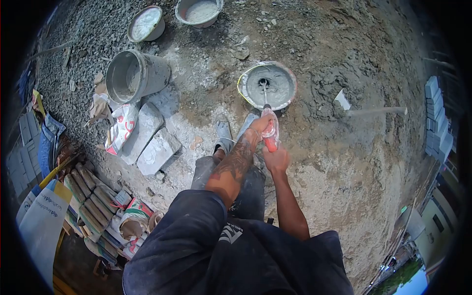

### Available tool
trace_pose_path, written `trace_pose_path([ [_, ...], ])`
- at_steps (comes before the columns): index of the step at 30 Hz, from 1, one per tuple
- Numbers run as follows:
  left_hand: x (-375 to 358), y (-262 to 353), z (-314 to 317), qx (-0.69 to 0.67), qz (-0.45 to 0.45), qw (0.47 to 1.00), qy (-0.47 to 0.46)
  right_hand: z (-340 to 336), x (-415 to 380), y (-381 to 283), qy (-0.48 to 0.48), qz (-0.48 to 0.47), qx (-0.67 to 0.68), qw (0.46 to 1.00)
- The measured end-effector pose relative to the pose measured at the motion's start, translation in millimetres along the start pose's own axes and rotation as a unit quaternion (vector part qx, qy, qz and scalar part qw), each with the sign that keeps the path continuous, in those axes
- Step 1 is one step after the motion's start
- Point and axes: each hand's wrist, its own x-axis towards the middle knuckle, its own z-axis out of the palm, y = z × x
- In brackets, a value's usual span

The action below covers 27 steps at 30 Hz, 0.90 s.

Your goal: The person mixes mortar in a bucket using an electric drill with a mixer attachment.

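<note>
Both of my hands are closed around a red, dust-coated power drill (270, 136). My left hand (260, 125) wraps the front of its body, while my right hand (277, 159) grips the rear handle. From the drill a thin mixing shaft (266, 97) runs down into wet grey mortar (281, 84), with a dark hollow where it enters. The mortar fills much of a round bucket (241, 88) on the ground just ahead of my feet. Whatever is on the shaft's lower end is hidden in the mortar.
To the left, a large grey bucket (153, 73) lies tipped toward me. Two tubs, one with white contents (146, 23) and another (200, 22), stand farther off. Stone slabs (158, 151), a torn cement bag (123, 125) and stacked bags (91, 196) lie left; grey blocks (435, 118) sit right.
</note>
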Motion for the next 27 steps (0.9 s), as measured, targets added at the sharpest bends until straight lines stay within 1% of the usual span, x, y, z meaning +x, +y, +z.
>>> trace_pose_path([
  [2, 1.1, 3.5, 4.3, -0.041, 0.012, 0.998, -0.044, -0.8, 6.0, -1.1, 0.018, -0.002, 0.025, 1.0],
  [7, 25.5, 15.3, 23.7, -0.034, 0.016, 0.995, -0.088, -12.7, 21.4, -1.2, 0.04, -0.001, 0.055, 0.998],
  [9, 24.9, 12.9, 33.9, -0.039, 0.007, 0.992, -0.118, -17.0, 23.9, 2.8, 0.043, 0.009, 0.041, 0.998],
  [10, 24.1, 14.3, 35.5, -0.038, 0.008, 0.992, -0.12, -17.4, 25.3, 2.4, 0.044, 0.019, 0.034, 0.998],
  [12, 35.2, -2.0, 38.4, 0.009, -0.004, 0.999, -0.051, -19.1, 16.3, 7.0, 0.036, 0.033, 0.015, 0.999],
  [13, 64.0, -21.2, 31.9, -0.001, 0.006, 1.0, -0.027, -20.5, 15.7, 7.4, 0.029, 0.038, 0.0, 0.999],
  [14, 50.6, -15.1, 33.1, -0.001, 0.013, 1.0, -0.027, -17.8, 17.3, 7.5, 0.032, 0.032, 0.002, 0.999],
  [16, 4.9, -14.6, 27.6, -0.048, 0.005, 0.997, -0.065, -10.2, 8.1, 15.9, -0.044, 0.04, -0.018, 0.998],
  [17, 6.7, -17.6, 17.0, -0.041, -0.033, 0.996, -0.072, -9.5, 1.4, 15.2, -0.044, 0.038, -0.02, 0.998],
  [20, -6.1, -20.9, -5.6, -0.02, -0.031, 0.997, -0.066, -3.2, -18.2, -0.1, -0.018, 0.036, 0.002, 0.999],
  [21, -11.7, -21.1, -11.4, -0.001, -0.029, 0.999, -0.039, -3.1, -22.8, -4.6, -0.014, 0.029, 0.01, 0.999],
  [22, -19.5, -28.7, -15.8, -0.006, -0.033, 0.999, -0.037, -4.9, -34.2, -4.2, -0.015, 0.027, 0.014, 0.999],
  [23, -34.8, -22.2, -14.7, -0.008, -0.022, 0.999, -0.027, -6.3, -40.4, -6.9, -0.015, 0.023, 0.013, 1.0],
  [24, -52.5, -15.1, -13.6, -0.01, -0.014, 1.0, -0.016, -7.7, -48.9, -9.2, 0.014, -0.006, 0.018, 1.0],
  [25, -70.6, -11.1, -12.7, 0.016, -0.035, 0.999, 0.013, -11.2, -60.4, -8.6, 0.041, -0.034, 0.021, 0.998],
  [26, -80.0, -12.7, -13.2, 0.01, -0.034, 0.999, 0.014, -16.7, -69.1, -8.0, 0.038, -0.037, 0.017, 0.998],
  [27, -90.1, -18.5, -14.2, 0.012, -0.01, 1.0, -0.008, -23.4, -79.2, -6.6, 0.038, -0.041, 0.033, 0.998],
])
